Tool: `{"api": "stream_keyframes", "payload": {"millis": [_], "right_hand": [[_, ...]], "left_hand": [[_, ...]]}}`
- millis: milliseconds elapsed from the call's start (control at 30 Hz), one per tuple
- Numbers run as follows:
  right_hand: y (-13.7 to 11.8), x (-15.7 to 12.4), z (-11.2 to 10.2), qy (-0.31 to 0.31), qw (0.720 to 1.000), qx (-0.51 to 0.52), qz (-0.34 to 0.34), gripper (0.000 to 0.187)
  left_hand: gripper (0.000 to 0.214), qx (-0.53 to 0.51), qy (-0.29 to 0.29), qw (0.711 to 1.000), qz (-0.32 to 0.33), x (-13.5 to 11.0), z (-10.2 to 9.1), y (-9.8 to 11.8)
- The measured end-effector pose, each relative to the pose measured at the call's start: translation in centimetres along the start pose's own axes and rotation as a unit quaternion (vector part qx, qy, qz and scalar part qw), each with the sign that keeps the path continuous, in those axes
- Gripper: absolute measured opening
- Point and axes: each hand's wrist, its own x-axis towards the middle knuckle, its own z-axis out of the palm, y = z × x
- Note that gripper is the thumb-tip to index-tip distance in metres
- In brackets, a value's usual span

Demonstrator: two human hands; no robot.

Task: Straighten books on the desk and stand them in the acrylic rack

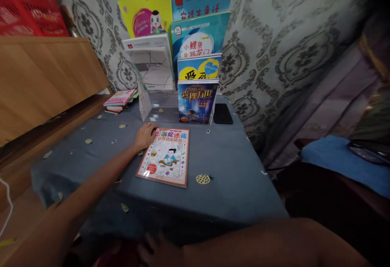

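Observation:
My left hand point(145, 135) reaches across the table and rests with curled fingers on the top left corner of a picture book point(166, 157) that lies flat on the blue-grey tablecloth point(225, 161). Whether the fingers grip the corner or only press on it I cannot tell. My right hand point(157, 253) is low at the near table edge, in shadow, its fingers spread against the hanging cloth and holding nothing. Behind the flat book a clear tiered stand point(152, 104) holds several upright books, the front one dark blue point(196, 101).
A black phone point(222, 113) lies right of the stand. A small stack of books point(120, 100) sits at the table's far left by a wooden headboard point(39, 80). Red crates point(27, 5) sit up left. A blue cushion point(344, 161) is at right.

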Motion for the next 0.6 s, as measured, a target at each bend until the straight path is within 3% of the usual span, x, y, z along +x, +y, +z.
{"api": "stream_keyframes", "payload": {"millis": [67, 133, 233, 333, 400, 467, 533, 600], "right_hand": [[0.8, -0.7, 1.4, -0.042, 0.997, 0.056, 0.030, 0.024], [1.7, -0.9, 0.5, -0.091, 0.990, 0.099, 0.031, 0.024], [2.9, -0.5, -4.3, -0.184, 0.964, 0.191, -0.008, 0.026], [5.0, 0.3, -11.6, -0.200, 0.944, 0.256, -0.050, 0.011], [7.5, 0.4, -16.1, -0.104, 0.947, 0.302, 0.009, 0.019], [10.7, 0.1, -19.2, 0.060, 0.953, 0.280, 0.102, 0.026], [14.0, -0.6, -20.3, 0.222, 0.932, 0.193, 0.209, 0.027], [16.9, -1.4, -19.8, 0.335, 0.890, 0.060, 0.305, 0.026]], "left_hand": [[0.030, 0.000, -0.010, 1.000, 0.008, 0.0, -0.1, -0.2], [0.029, 0.002, -0.024, 0.999, 0.021, 0.2, -0.3, -0.4], [0.025, 0.007, -0.051, 0.998, 0.041, 0.6, -0.6, -0.5], [0.020, 0.013, -0.074, 0.996, 0.052, 0.9, -0.9, 0.0], [0.019, 0.012, -0.085, 0.995, 0.056, 0.8, -0.9, 0.6], [0.024, 0.008, -0.097, 0.993, 0.067, 0.6, -0.7, 1.4], [0.033, -0.004, -0.106, 0.991, 0.081, 0.3, -0.5, 2.2], [0.038, -0.024, -0.103, 0.991, 0.085, 0.1, -0.2, 3.0]]}}
